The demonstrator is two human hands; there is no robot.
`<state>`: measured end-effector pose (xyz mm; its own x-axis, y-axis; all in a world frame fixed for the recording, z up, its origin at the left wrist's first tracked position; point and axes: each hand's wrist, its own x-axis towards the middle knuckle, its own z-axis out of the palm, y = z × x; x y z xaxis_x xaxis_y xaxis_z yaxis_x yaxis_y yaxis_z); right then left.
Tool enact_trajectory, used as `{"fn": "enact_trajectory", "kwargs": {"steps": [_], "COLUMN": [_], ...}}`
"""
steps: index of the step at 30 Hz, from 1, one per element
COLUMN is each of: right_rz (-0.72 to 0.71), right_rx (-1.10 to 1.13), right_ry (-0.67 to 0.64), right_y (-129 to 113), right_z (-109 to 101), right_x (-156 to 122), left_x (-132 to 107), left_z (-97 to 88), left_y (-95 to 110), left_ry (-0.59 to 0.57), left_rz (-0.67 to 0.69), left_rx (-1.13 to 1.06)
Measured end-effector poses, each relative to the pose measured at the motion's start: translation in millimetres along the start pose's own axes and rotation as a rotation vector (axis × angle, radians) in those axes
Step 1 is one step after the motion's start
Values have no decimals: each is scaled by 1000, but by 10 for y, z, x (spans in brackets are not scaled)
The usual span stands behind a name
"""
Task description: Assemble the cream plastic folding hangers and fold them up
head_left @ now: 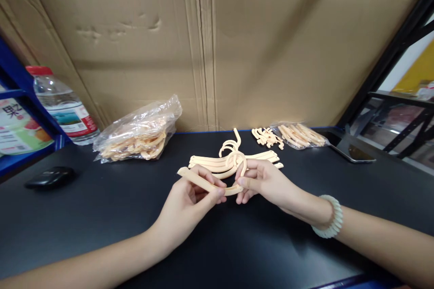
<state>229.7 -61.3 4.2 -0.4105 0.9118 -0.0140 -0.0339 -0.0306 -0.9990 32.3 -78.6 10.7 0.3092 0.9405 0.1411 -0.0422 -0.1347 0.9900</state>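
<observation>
Cream-coloured curved plastic bar [200, 182]: held above the flat black tabletop [111, 207], slanting between both hands. Left hand [191, 198] grips it along its length, thumb against fingers. Its right end reaches the fingertips of the right hand [262, 178], which pinches a cream-coloured bent plastic hook [244, 165] (curve uppermost). Hook and bar appear to meet there; fingers partly cover the joint, so fit unclear. Just beyond the hands: a stack of similar cream-coloured bars [206, 161].

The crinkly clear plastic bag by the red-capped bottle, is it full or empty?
Partly full: thin beige plastic pieces lie low in the clear plastic bag, its top slack.
</observation>
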Motion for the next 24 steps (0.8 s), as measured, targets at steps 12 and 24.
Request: {"fn": "enact_trajectory", "kwargs": {"steps": [12,24], "right_rz": [-111,-223], "right_rx": [-87,-40], "right_ry": [92,100], "right_y": [-60,-119], "right_z": [-47,-121], "right_x": [19,66], "left_x": [55,72], "left_z": [-44,-33], "left_y": [-55,-11], "left_ry": [47,-84], "left_rz": [-73,-159], "left_rx": [-50,-17]}}
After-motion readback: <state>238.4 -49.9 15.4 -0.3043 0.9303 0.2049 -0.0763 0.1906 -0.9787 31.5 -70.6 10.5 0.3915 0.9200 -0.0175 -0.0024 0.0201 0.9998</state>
